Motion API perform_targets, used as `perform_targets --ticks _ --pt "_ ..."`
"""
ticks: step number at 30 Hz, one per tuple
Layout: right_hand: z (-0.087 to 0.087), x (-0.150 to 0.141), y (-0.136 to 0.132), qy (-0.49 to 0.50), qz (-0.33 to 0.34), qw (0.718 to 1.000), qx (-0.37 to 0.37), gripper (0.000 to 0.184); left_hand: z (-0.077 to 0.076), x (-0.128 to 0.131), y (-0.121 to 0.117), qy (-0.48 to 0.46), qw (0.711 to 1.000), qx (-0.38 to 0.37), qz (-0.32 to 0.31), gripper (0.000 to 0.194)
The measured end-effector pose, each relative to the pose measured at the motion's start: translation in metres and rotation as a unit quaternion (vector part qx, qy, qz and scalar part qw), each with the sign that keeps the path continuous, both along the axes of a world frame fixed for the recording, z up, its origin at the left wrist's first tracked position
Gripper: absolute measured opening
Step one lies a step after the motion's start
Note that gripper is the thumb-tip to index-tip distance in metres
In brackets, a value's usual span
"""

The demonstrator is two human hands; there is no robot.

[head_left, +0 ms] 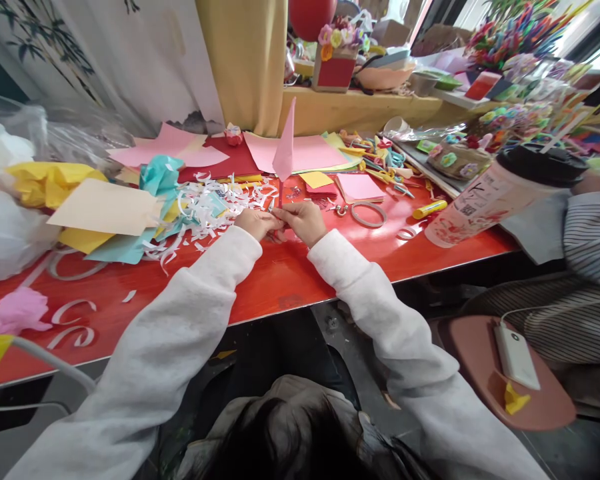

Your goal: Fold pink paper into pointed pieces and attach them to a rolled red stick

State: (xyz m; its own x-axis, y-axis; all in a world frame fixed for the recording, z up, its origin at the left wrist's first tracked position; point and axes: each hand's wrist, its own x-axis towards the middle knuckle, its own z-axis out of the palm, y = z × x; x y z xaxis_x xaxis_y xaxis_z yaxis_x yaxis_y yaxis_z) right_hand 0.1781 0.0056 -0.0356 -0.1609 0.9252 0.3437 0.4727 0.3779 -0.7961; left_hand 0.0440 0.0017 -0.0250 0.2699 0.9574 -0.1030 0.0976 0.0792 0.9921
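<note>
My left hand (257, 223) and my right hand (304, 221) meet over the red table (280, 280), fingers pinched together. Between them they grip the lower end of a thin stick that carries a folded pink paper piece (285, 147), which stands upright above the hands. A heap of white paper strips (210, 207) lies just left of my left hand. A roll of clear tape (369, 214) rests a little to the right of my right hand.
Coloured paper sheets (105, 210) and plastic bags (10, 200) cover the left of the table. Scissors and scraps (387, 170), a yellow marker (429, 209) and a tall lidded cup (500, 193) lie right. Another person's striped sleeve (593, 233) is at far right.
</note>
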Motion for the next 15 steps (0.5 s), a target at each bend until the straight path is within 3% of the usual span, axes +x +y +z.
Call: perform_targets --ticks 2,4,6,9,12,15 --pt "0.001 -0.001 -0.002 -0.022 -0.033 0.998 0.04 0.041 0.004 0.0 -0.002 -0.004 1.0 0.003 0.003 0.02" --pt "0.002 -0.001 -0.003 0.032 -0.017 0.999 0.036 0.033 0.008 -0.001 -0.006 -0.012 1.0 0.002 -0.003 0.021" --pt "0.002 0.001 -0.002 0.133 0.059 0.989 -0.019 0.028 0.012 -0.002 -0.009 -0.022 1.0 -0.003 -0.019 0.022" --pt "0.001 0.005 0.002 0.238 0.16 0.951 -0.116 0.03 0.015 -0.005 -0.01 -0.037 0.999 -0.018 -0.029 0.024" --pt "0.003 0.007 0.003 0.266 0.169 0.934 -0.167 0.026 0.013 -0.007 -0.009 -0.045 0.998 -0.031 -0.027 0.023" --pt "0.004 0.007 0.002 0.254 0.155 0.94 -0.169 0.023 0.011 -0.007 -0.008 -0.043 0.998 -0.026 -0.025 0.02"
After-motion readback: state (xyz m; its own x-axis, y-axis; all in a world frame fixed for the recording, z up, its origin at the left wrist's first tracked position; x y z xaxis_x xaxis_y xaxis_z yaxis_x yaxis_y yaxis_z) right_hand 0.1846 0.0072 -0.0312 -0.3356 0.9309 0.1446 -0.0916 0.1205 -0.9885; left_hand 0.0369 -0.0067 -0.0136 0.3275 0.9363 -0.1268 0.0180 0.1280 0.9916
